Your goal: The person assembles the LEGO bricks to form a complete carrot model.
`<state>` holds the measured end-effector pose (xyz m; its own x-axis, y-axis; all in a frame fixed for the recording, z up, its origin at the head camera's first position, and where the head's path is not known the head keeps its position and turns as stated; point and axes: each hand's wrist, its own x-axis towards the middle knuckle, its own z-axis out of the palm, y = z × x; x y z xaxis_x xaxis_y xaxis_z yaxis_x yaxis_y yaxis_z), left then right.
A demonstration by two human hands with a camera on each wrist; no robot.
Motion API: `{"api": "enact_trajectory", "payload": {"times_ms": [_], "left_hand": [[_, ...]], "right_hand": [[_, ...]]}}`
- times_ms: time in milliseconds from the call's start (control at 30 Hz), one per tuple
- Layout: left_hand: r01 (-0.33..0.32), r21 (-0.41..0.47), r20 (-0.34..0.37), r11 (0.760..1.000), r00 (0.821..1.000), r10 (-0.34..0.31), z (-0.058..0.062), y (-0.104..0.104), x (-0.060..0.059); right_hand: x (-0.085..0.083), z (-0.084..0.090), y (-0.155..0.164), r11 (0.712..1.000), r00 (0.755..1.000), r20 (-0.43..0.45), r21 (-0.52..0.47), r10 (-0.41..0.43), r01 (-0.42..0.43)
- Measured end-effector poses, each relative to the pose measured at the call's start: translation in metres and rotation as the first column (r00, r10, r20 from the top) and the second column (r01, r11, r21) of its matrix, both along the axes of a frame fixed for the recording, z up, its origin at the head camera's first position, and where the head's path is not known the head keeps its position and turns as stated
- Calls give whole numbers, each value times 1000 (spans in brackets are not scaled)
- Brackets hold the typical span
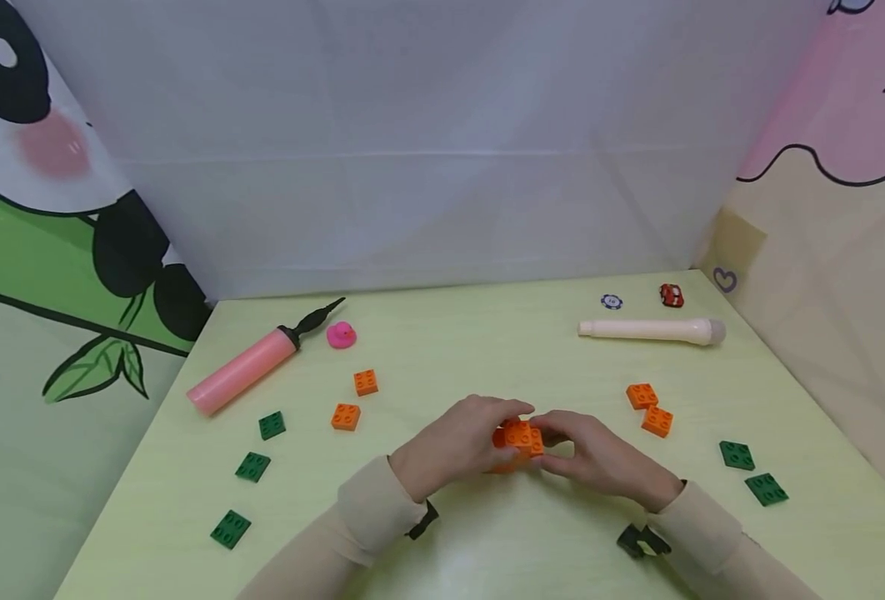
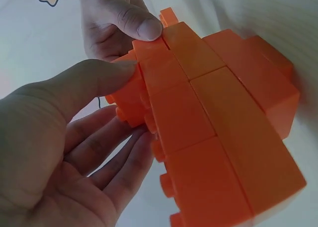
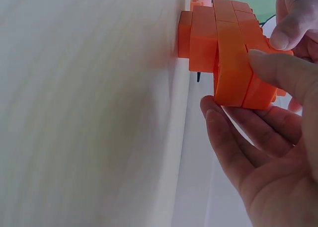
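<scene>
Orange brick stack (image 1: pixel 516 443): I see it at the tabletop's (image 1: pixel 487 350) near centre, gripped between both hands. My left hand (image 1: pixel 453 446) pinches its left side; my right hand (image 1: pixel 600 458) clasps the right. Loose orange bricks (image 1: pixel 649 408) and green plates (image 1: pixel 251 467) lie around.

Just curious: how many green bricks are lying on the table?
5: three at left, two at right. None seems hidden.
</scene>
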<state>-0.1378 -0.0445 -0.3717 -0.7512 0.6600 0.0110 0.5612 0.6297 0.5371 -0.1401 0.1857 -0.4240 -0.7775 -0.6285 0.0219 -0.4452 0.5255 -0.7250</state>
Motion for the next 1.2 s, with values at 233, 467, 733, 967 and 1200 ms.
{"api": "enact_trajectory", "payload": {"times_ms": [233,467,733,967,1200], "left_hand": [[-18,35,8,999,1000,18,-6,-3,0],[-49,103,4,994,999,48,-19,-15,5],[-200,119,70,973,979,193,-21,-61,8],[-499,12,-35,866,866,499,-38,-143,0],[-631,-153,-16,760,771,637,-46,-180,-8]], "right_hand": [[-1,1,-1,1000,1000,2,-5,6,-6],[-3,2,-1,1000,999,38,-3,7,-7],[-3,-1,2,1000,1000,30,-6,3,-3],[-6,-1,4,1000,999,45,-6,-15,16],[-9,-2,4,1000,998,61,-10,-13,13]]}}
